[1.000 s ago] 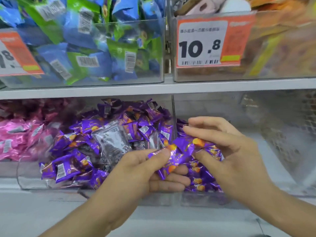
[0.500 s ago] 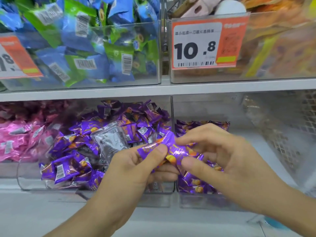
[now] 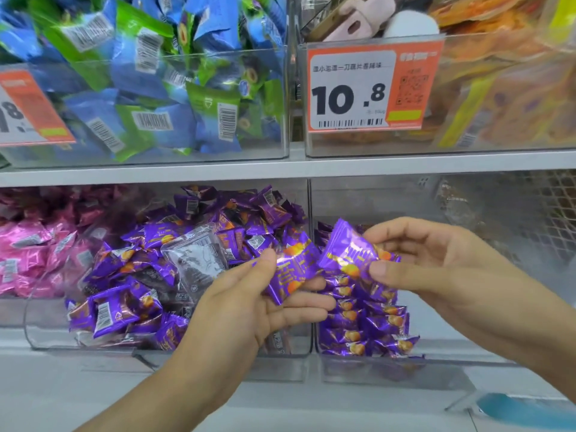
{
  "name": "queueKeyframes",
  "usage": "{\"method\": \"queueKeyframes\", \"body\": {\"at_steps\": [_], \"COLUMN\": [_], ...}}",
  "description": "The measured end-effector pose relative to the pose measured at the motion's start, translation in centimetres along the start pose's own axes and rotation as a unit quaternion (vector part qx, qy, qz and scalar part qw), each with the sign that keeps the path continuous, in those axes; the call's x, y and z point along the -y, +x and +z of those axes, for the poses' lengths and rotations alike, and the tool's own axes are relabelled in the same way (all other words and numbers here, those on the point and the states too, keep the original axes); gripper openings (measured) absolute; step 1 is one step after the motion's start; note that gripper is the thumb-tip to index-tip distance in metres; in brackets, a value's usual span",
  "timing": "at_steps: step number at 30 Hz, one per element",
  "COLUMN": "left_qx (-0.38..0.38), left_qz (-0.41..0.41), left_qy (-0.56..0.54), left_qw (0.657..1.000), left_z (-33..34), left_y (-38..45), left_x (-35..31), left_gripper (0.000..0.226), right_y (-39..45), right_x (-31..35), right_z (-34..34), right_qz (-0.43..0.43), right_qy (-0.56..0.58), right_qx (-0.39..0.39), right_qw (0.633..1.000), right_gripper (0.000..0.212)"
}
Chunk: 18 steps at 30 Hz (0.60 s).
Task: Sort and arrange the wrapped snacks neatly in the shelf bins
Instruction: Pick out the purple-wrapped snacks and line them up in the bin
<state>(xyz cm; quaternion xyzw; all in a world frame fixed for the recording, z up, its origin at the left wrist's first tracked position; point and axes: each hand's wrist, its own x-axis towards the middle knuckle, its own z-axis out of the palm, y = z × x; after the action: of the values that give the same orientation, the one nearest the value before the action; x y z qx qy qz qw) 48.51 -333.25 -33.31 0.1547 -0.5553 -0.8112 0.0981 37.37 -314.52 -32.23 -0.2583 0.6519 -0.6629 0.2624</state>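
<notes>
Left hand (image 3: 249, 302) pinches purple snack (image 3: 291, 269); right hand (image 3: 436, 269) pinches second purple snack (image 3: 352, 254) above neat bin (image 3: 405, 374).

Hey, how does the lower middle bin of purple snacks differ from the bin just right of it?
In the middle bin the purple packets lie in a loose heap facing all ways; in the right bin the packets sit in neat rows facing forward. The middle bin also holds a stray clear packet; the right bin shows only purple. The heap fills the middle bin's width; the rows fill only the right bin's left part. Both bins are clear plastic.
</notes>
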Motion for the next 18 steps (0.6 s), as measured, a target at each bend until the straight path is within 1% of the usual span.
{"method": "queueKeyframes", "body": {"at_steps": [1,3,5,8,11,13,15,17,18], "left_qx": [0.007,0.031,0.048,0.065,0.076,0.052,0.027,0.022,0.020], "left_qz": [-0.007,-0.017,-0.024,-0.030,-0.023,-0.004,0.012,0.016,0.018], "left_qy": [-0.007,-0.006,0.006,0.018,0.028,0.047,0.052,0.042,0.045], "left_qw": [1.000,0.999,0.999,0.997,0.996,0.998,0.998,0.999,0.999], "left_z": [0.1,0.1,0.2,0.3,0.3,0.1,-0.2,-0.4,-0.6], "left_y": [-0.1,-0.3,-0.4,-0.3,-0.1,0.1,0.2,0.4,0.4], "left_x": [0.0,0.0,0.2,0.5,0.8,0.9,0.9,0.7,0.6], "left_gripper": [0.051,0.051,0.050,0.047,0.049,0.047,0.042,0.030,0.031], "right_y": [-0.1,-0.4,-0.7,-0.7,-0.5,-0.4,-0.3,-0.4,-0.5], "right_x": [0.2,0.7,0.9,0.5,0.2,0.3,0.6,0.7,0.7], "right_z": [-0.1,0.0,0.7,1.6,2.0,2.1,2.0,2.1,2.2], "right_qz": [0.008,0.013,0.001,-0.035,-0.050,-0.049,-0.039,-0.020,-0.008], "right_qy": [-0.003,0.003,-0.007,-0.083,-0.090,-0.072,-0.024,0.015,0.013], "right_qx": [0.017,0.049,0.055,0.025,0.001,-0.024,-0.063,-0.081,-0.082], "right_qw": [1.000,0.999,0.998,0.996,0.995,0.996,0.997,0.996,0.997], "right_gripper": [0.041,0.030,0.025,0.027,0.024,0.025,0.024,0.025,0.025]}}
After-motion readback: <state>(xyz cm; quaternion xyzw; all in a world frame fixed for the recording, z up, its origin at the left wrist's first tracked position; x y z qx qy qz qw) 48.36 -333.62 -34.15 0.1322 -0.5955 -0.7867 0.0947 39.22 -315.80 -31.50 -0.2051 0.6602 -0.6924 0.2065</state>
